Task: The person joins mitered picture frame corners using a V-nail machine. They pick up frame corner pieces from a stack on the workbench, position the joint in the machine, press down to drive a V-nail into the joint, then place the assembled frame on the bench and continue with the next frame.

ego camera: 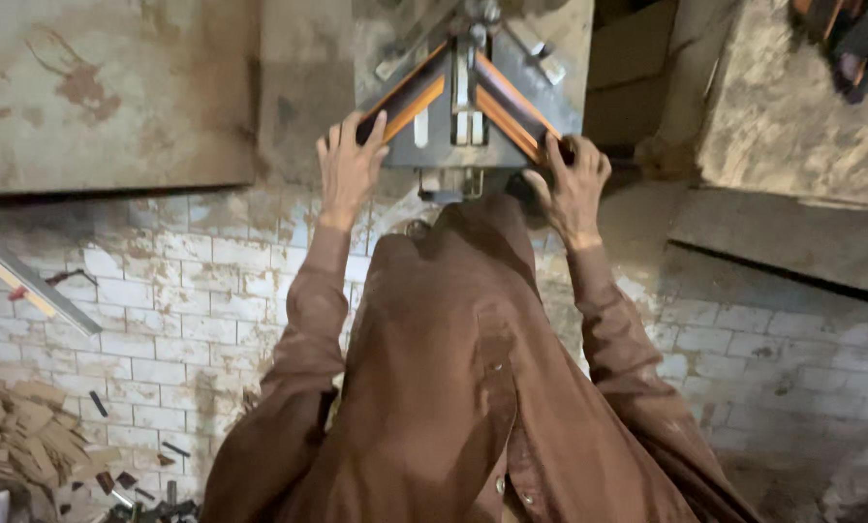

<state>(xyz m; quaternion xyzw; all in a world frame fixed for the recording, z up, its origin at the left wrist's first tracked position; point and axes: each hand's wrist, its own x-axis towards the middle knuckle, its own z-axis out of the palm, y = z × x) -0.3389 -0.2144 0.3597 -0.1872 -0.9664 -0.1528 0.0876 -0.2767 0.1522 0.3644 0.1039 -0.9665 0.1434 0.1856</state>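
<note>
Grips (349, 160) (574, 174) on mitred strips (410, 97), apex away

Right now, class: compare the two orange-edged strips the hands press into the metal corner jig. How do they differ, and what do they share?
The left strip slopes up to the right, under the left hand; the right strip slopes up to the left, under the right hand. The left hand's fingers lie flatter, while the right hand's curl over the strip's end. Both strips are dark with orange edges and converge near the top of the metal jig.
</note>
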